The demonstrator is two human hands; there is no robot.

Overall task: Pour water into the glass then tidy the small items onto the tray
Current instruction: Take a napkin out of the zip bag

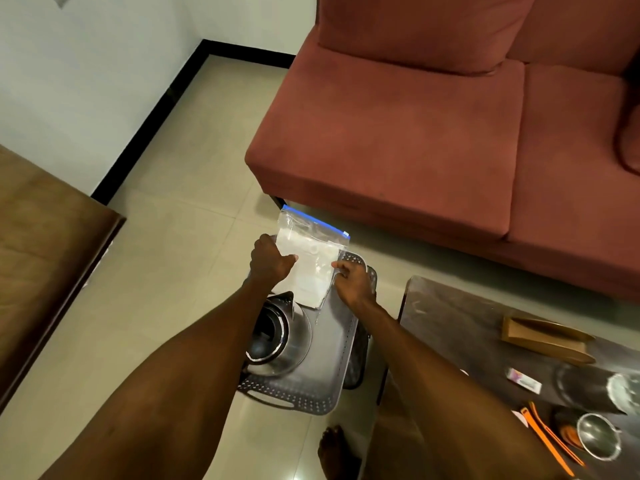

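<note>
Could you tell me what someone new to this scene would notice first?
Both hands, left hand and right hand, hold a clear zip bag with a blue seal over the far end of a grey tray on the floor. A steel kettle sits on the tray nearer the person, and a red sofa fills the upper right.
</note>
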